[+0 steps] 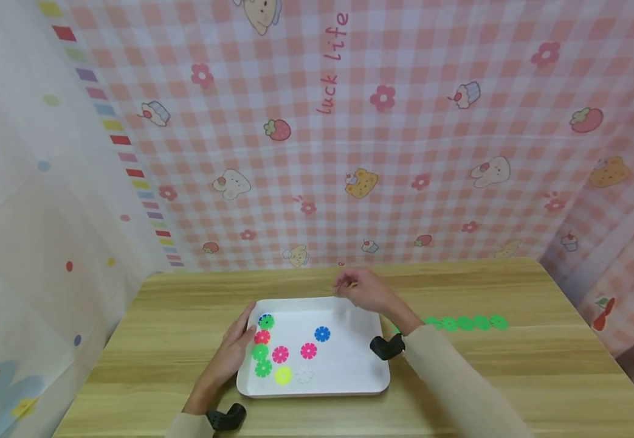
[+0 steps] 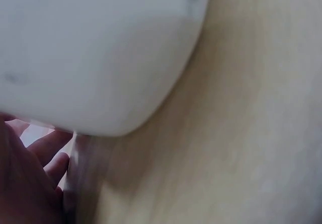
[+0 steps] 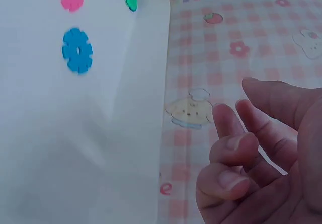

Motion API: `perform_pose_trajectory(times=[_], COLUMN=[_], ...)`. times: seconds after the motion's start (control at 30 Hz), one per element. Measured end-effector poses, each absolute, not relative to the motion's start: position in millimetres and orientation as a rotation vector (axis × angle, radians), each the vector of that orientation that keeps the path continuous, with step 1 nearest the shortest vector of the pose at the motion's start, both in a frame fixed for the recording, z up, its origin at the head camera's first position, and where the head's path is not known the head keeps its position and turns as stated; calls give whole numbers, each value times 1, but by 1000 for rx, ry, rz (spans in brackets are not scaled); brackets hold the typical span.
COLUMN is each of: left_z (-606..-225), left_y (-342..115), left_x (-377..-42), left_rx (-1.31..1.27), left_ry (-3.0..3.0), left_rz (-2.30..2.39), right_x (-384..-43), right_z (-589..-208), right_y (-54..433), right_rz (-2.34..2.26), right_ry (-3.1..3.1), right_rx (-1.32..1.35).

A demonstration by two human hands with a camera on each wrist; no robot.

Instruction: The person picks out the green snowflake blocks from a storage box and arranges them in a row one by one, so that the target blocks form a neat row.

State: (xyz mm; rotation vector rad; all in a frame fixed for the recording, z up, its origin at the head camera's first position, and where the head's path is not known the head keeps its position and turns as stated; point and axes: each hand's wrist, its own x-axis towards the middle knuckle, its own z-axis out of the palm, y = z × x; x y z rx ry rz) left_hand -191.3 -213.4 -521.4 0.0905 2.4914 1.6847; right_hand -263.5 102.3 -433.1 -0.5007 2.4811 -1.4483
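A white rectangular tray [image 1: 344, 371] sits on the wooden table, holding several notched plastic snowflake discs. Green discs [image 1: 263, 368] and a red disc [image 1: 262, 337] lie along its left side, the top green one overlapping a dark blue one. Pink discs [image 1: 308, 350], a yellow disc [image 1: 283, 375], a clear disc [image 1: 304, 373] and a blue disc [image 1: 322, 334] lie farther right. My left hand [image 1: 233, 345] grips the tray's left edge, thumb over the rim. Above the far rim hovers my right hand [image 1: 366, 291], fingers loosely bent, with nothing between them [image 3: 261, 148].
To the right of the tray, a row of green discs [image 1: 465, 323] lies on the table [image 1: 541, 371], partly hidden by the right forearm. Behind the table hangs a pink checked curtain [image 1: 306, 164]. Black wrist cameras [image 1: 386, 347] are on both wrists.
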Motion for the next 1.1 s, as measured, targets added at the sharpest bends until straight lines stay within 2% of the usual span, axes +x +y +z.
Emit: perform_pose_trajectory(times=[0.7,1.1], left_z=[-522,-521], left_y=[-213,-216], left_x=[-192,-193], left_rx=[59,56], left_ry=[2469,2439], left_rz=[1680,1711], right_x=[-252,-250], right_z=[-474,-497], right_y=[10,-23], right_rz=[-1317,-1345], right_ry=[2382,2430], right_rx=[-449,-455])
